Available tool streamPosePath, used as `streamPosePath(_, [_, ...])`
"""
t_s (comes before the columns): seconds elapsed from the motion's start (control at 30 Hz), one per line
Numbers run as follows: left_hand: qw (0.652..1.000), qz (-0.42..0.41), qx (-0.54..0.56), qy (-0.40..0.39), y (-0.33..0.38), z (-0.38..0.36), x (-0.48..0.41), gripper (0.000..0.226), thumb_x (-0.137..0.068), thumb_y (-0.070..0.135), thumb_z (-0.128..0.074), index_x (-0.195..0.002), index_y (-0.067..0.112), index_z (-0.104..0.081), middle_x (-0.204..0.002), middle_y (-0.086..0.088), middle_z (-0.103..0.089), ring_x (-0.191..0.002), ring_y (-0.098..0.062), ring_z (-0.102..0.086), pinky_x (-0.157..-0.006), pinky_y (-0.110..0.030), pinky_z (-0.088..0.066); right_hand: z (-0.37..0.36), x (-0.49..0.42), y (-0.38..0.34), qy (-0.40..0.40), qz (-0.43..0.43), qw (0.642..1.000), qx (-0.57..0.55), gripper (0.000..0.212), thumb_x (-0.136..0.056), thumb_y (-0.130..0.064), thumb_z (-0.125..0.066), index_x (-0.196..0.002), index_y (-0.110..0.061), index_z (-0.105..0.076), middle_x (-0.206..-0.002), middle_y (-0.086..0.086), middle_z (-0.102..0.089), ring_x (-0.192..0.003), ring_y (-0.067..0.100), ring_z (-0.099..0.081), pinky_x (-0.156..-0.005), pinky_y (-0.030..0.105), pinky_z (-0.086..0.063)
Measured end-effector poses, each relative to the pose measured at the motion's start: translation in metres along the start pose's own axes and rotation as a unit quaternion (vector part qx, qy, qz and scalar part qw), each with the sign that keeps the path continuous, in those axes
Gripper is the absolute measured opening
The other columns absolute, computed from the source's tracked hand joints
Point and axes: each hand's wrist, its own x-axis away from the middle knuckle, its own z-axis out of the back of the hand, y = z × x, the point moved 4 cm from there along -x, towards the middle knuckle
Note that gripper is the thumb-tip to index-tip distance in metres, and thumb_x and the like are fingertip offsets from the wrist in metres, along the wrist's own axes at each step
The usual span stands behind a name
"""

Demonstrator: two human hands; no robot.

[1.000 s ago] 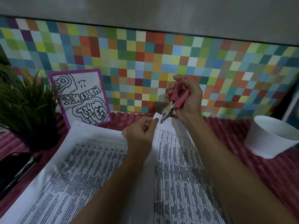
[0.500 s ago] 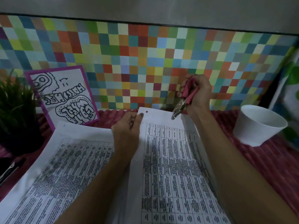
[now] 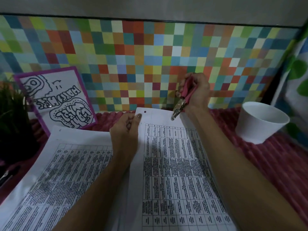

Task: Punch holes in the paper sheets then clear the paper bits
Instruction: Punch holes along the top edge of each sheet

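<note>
Two white printed table sheets (image 3: 175, 172) lie on the ribbed red cloth (image 3: 275, 164). The left hand (image 3: 125, 130) pinches the right sheet's upper left edge beside a punched hole (image 3: 145, 111). The right hand (image 3: 196, 92) grips the pink-handled metal hole punch (image 3: 182, 100), its tip at the sheet's top edge. Farther right stands a white bowl (image 3: 260, 124).
</note>
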Motion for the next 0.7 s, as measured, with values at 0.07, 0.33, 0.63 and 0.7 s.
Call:
streamPosePath(0.07, [1.000, 0.000, 0.004, 0.003, 0.001, 0.000, -0.001, 0.033, -0.097, 0.015, -0.060, -0.066, 0.022, -0.051, -0.052, 0.008, -0.041, -0.048, -0.008, -0.034, -0.047, -0.024, -0.029, 0.000, 0.000, -0.001, 0.005, 0.006, 1.000, -0.007, 0.013, -0.077, -0.017, -0.047, -0.072, -0.008, -0.056, -0.057, 0.008, -0.051, -0.045, 0.018, -0.040, -0.044, 0.024, -0.032])
streamPosePath(0.33, [1.000, -0.004, 0.007, 0.013, 0.001, 0.001, -0.001, 0.029, -0.096, 0.016, -0.061, -0.069, 0.022, -0.054, -0.052, 0.008, -0.043, -0.049, -0.010, -0.036, -0.047, -0.027, -0.031, -0.002, 0.002, -0.002, 0.031, 0.004, 0.999, -0.027, 0.012, -0.079, -0.015, -0.048, -0.075, -0.007, -0.055, -0.058, 0.008, -0.050, -0.047, 0.020, -0.039, -0.044, 0.024, -0.030])
streamPosePath(0.63, [1.000, -0.023, 0.010, 0.014, 0.007, 0.003, 0.000, 0.022, -0.096, 0.017, -0.061, -0.074, 0.013, -0.060, -0.057, -0.015, -0.050, -0.050, -0.027, -0.038, -0.046, -0.039, -0.034, -0.003, 0.009, -0.006, 0.063, -0.001, 0.997, -0.052, 0.014, -0.084, -0.011, -0.045, -0.072, -0.008, -0.054, -0.058, 0.008, -0.049, -0.047, 0.019, -0.038, -0.044, 0.023, -0.029])
streamPosePath(0.7, [1.000, -0.023, 0.008, 0.015, 0.007, 0.002, 0.000, 0.022, -0.096, 0.017, -0.061, -0.075, 0.012, -0.060, -0.057, -0.016, -0.050, -0.052, -0.032, -0.041, -0.047, -0.042, -0.035, -0.003, 0.009, -0.006, 0.066, -0.004, 0.996, -0.059, 0.014, -0.084, -0.012, -0.045, -0.073, -0.009, -0.053, -0.060, 0.009, -0.048, -0.047, 0.019, -0.038, -0.044, 0.023, -0.028])
